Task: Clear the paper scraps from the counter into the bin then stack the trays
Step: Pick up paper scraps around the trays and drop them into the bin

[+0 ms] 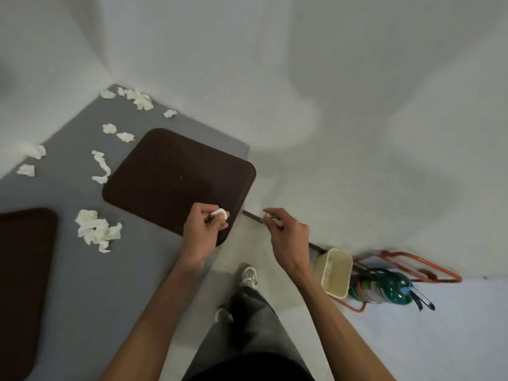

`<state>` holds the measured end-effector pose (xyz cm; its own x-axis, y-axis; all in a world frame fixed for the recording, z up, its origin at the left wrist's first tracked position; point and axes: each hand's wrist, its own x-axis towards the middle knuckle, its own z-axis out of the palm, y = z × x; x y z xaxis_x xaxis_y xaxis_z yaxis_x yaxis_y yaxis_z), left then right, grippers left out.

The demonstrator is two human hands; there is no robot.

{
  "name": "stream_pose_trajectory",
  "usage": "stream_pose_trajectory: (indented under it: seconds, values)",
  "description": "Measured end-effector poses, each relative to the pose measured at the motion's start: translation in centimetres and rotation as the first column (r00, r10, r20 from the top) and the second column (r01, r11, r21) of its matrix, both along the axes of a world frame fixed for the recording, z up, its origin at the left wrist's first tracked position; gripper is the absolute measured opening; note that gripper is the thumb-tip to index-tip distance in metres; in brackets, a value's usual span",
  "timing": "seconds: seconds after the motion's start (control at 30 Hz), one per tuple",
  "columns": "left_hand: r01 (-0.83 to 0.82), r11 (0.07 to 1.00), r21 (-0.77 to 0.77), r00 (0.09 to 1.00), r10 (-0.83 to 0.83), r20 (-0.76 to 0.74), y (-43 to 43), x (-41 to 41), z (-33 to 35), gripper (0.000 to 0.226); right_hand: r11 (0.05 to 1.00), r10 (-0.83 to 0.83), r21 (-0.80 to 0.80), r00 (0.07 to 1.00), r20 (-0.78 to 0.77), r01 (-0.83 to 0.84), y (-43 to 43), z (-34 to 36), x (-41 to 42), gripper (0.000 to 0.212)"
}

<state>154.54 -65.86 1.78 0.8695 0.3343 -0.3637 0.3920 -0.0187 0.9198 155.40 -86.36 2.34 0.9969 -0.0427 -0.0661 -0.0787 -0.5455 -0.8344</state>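
Observation:
My left hand (204,229) is closed on a small white paper scrap (220,213) above the near corner of a dark brown tray (165,166). Off the counter's right edge, my right hand (286,232) pinches another small scrap (266,215) over the floor. A second brown tray (22,257) lies at the left edge of the view. Several crumpled white scraps remain on the grey counter (82,284), the largest clump (96,231) between the trays. The cream bin (336,273) stands on the floor, below and right of my right hand.
A green fire extinguisher (384,290) in an orange metal stand (412,266) sits just right of the bin. White walls close the counter's far corner. My legs and a white shoe (248,276) are on the pale floor beside the counter edge.

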Motion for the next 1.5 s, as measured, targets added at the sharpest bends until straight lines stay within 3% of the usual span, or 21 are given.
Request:
stream_pose_trajectory:
  seconds: [0.33,0.6,0.83,1.07,1.23,1.37,1.4,1.5]
  values:
    - [0.261,0.963,0.062,0.965,-0.26,-0.029,-16.0,-4.7,-3.6,0.019,0.935,-0.347,0.029,0.931,-0.114,0.352,-17.0,-4.1,-9.1,0.023]
    - [0.252,0.953,0.17,0.964,-0.233,-0.126,-30.3,-7.3,-8.9,0.016,0.929,-0.355,0.001,0.893,-0.275,0.37,-32.5,-12.4,-12.3,0.019]
    - [0.296,0.932,0.209,0.945,-0.255,-0.203,-40.8,-9.8,-19.5,0.02,0.963,-0.269,-0.107,0.908,-0.321,0.247,-40.9,-22.6,-11.4,0.018]
    - [0.465,0.845,0.264,0.864,-0.367,-0.345,-45.5,-9.1,-36.5,0.02,0.967,-0.195,-0.231,0.884,-0.424,0.103,-44.9,-39.6,-10.4,0.019]
    - [0.54,0.794,0.28,0.836,-0.467,-0.289,-47.2,-6.8,-48.3,0.007,0.953,-0.071,-0.294,0.889,-0.452,-0.074,-45.8,-51.1,-7.9,0.021]
    - [0.6,0.701,0.385,0.799,-0.552,-0.238,-49.7,-3.8,-56.0,0.072,0.917,-0.017,-0.356,0.873,-0.487,-0.181,-46.0,-58.1,-4.5,0.022]
    - [0.619,0.688,0.379,0.784,-0.564,-0.259,-50.4,-3.1,-57.4,0.074,0.91,-0.012,-0.365,0.865,-0.501,-0.199,-46.3,-59.5,-3.6,0.023]
    - [0.731,0.576,0.366,0.682,-0.61,-0.403,-52.6,-1.4,-60.8,0.026,0.884,-0.017,-0.4,0.84,-0.543,-0.241,-47.1,-62.8,-1.3,0.032]
